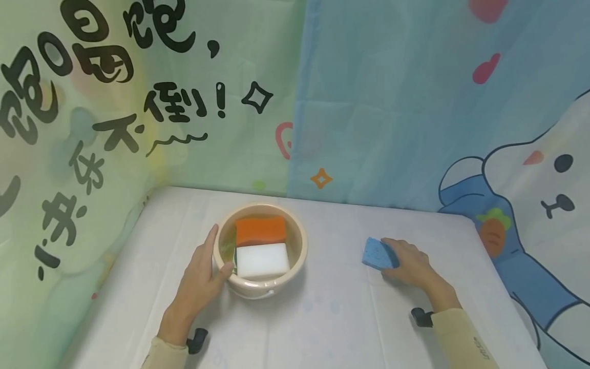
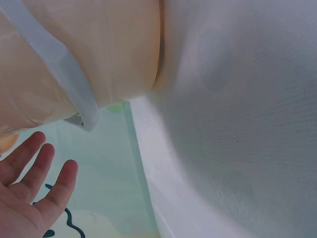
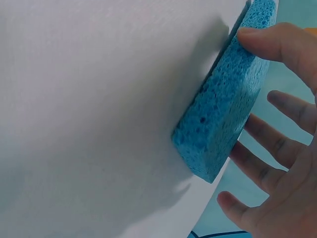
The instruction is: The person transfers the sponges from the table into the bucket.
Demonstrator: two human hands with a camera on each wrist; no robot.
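A cream bucket (image 1: pixel 299 225) with a pale handle (image 2: pixel 74 79) holds an orange sponge (image 1: pixel 260 231) and a white sponge block (image 1: pixel 262 260). Something greenish shows at their left, mostly hidden. My left hand (image 1: pixel 200 279) touches the bucket's left side, its thumb at the rim. In the left wrist view three of its fingers (image 2: pixel 58 191) are spread and fairly straight, apart from the wall. To the right, my right hand (image 1: pixel 410 264) pinches a blue sponge (image 1: pixel 375 253) by its right end. The right wrist view shows the sponge tilted on edge, thumb across its near edge, close to the tablecloth.
A white cloth (image 1: pixel 341 318) covers the table. Printed curtains (image 1: pixel 392 102) rise behind it and along the left side. The bucket stands left of the middle, well apart from the blue sponge. Dark straps with small black pieces (image 1: pixel 197 341) sit at both wrists.
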